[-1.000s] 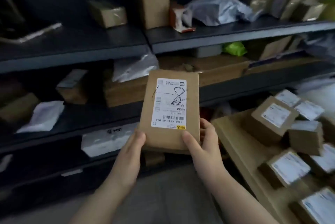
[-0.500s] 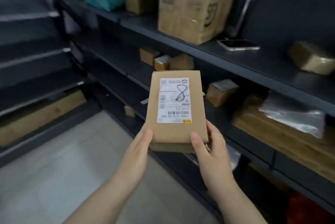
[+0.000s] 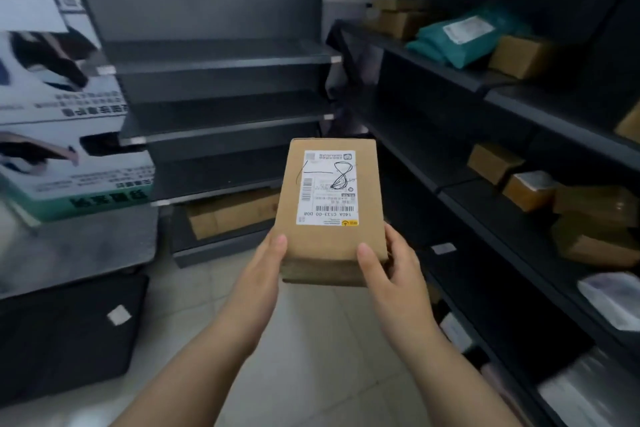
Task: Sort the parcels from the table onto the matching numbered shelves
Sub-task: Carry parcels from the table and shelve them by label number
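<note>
The parcel (image 3: pixel 329 208) is in the air in front of the person, over the floor (image 3: pixel 311 340), clamped at its near end by both hands. The left hand (image 3: pixel 265 264) has its thumb on the top face & fingers under. The right hand (image 3: pixel 391 267) does the same, w/ fingers wrapped round the right edge. Its label (image 3: pixel 327 187) faces up; a handwritten dash + "8" is readable.

Step, as I judge it: carry the box & find shelf no. 8. To do it well:
- Hold the label up so the no. can be checked vs. the shelf tag before letting go.
- The two-hand grip suits a flat, prob. light box, but it's held by one end only, so the far end could dip. Slide one hand fwd before reaching in.
- Set it flat, push it fully in, label outward.

Room: narrow aisle, pale tiled floor.
- Ahead: a dark shelf unit (image 3: pixel 221 59) w/ a cardboard box (image 3: pixel 235 212) on its lowest level.
- Right: a long dark rack (image 3: pixel 519 94) w/ a teal mailer (image 3: pixel 467 35) up top, small brown boxes (image 3: pixel 495 163) mid-level & white bags (image 3: pixel 609 298) lower. One white tag (image 3: pixel 443 248) sits on a rack edge; its text is too small to read.
- Left: a blurred poster (image 3: pixel 62 136).

The table isn't in view.
</note>
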Demonstrator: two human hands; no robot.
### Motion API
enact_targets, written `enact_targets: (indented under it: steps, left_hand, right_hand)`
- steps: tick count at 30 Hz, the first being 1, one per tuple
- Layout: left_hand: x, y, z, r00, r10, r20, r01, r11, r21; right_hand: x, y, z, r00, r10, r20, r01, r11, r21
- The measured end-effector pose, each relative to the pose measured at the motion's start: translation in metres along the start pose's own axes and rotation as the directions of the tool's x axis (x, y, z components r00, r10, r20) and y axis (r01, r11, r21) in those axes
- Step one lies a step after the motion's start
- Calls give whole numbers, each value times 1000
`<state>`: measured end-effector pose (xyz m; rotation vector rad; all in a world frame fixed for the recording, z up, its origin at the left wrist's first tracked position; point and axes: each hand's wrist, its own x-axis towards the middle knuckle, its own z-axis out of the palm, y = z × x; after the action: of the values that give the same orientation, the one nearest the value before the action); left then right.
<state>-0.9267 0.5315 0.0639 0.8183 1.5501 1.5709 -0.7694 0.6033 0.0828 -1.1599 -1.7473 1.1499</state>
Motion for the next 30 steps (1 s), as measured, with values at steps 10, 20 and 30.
enact_targets:
  steps: [10,20,30]
  left_hand:
    - [49,-31,-128,967,-92,-239,70,993,-100]
    - [162,-34,-204,923,-171,-343,146,984,-100]
    - [259,-60,-252,873,-264,-410,220,963,-153]
  right_hand:
    - [70,-18,153,952,16,307,-4,999,-38]
    - [192,-19,259,880,23,475,-6,999,-36]
    - [296,-3,337,786,79,613,-38,996,-81]
